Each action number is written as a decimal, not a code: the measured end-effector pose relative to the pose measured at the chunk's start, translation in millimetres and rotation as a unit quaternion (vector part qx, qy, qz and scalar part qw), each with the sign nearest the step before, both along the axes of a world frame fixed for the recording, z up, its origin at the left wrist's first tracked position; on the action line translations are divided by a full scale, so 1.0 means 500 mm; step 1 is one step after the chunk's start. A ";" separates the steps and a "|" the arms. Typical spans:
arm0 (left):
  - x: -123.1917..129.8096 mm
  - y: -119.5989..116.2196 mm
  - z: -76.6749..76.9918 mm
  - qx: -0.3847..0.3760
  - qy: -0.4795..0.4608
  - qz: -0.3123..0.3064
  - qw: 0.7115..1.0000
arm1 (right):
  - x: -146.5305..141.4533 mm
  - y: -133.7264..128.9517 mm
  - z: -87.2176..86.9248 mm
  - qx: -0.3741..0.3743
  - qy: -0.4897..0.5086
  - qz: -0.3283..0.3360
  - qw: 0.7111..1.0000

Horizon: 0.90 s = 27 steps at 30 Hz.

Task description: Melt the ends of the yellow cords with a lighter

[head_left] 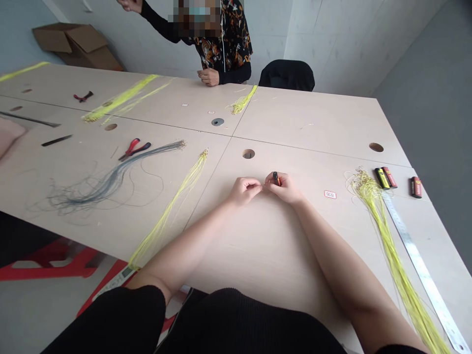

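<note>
A pale table (pixel 254 260) spread beneath everything. Across it, between 11 and 12 o'clock from the hands, a co-worker (pixel 236 46) in a patterned top had one hand (pixel 209 77) at the far edge and another raised. A cardboard box (pixel 94 44) stood beyond the table at 10 o'clock, and a black chair (pixel 289 73) just past 12.

Yellow strands (pixel 400 273) ran down the table at 4 o'clock, a steel ruler (pixel 420 268) close along their outer side. Grey strands (pixel 118 171) lay at 9, with a thinner yellow bunch (pixel 175 199) nearer, between 8 and 9.

The left hand (pixel 246 190) and right hand (pixel 283 188) met tip to tip, or nearly so, above the table. The left fingers were curled toward the thumb; I could not tell whether they gripped anything. Red-handled pliers (pixel 130 147) lay past 9. Three small cases, one yellow (pixel 382 178) and two red, sat at 3, beyond a label (pixel 330 194). Smallest, a dark stick (pixel 276 178) was grasped in the right fingers, pointing upward.
</note>
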State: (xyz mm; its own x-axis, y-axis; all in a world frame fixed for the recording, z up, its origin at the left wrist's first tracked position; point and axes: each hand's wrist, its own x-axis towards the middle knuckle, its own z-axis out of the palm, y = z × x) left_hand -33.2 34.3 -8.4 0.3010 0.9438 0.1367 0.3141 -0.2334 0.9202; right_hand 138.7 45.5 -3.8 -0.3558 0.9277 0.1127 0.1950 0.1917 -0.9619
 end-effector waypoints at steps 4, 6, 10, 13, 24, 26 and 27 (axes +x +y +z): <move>0.000 -0.001 0.001 -0.002 0.001 0.001 1.000 | 0.001 0.000 0.000 -0.002 -0.006 -0.006 1.000; 0.001 -0.001 0.002 -0.006 0.000 0.003 1.000 | 0.000 0.000 0.001 -0.003 -0.010 -0.006 1.000; 0.002 -0.001 0.002 -0.012 -0.006 0.006 1.000 | 0.001 -0.001 0.002 -0.005 -0.007 -0.007 1.000; 0.001 -0.001 0.001 -0.016 -0.014 0.010 1.000 | 0.002 -0.001 0.002 -0.010 -0.004 -0.010 1.000; -0.001 0.005 0.000 -0.037 -0.055 0.018 0.998 | 0.009 0.007 -0.016 -0.048 0.044 -0.011 0.998; -0.003 0.005 0.000 -0.043 -0.065 0.024 0.997 | 0.010 0.007 -0.017 -0.054 0.050 -0.009 0.997; -0.004 0.005 0.000 -0.045 -0.071 0.027 0.996 | 0.010 0.006 -0.016 -0.056 0.049 -0.008 0.997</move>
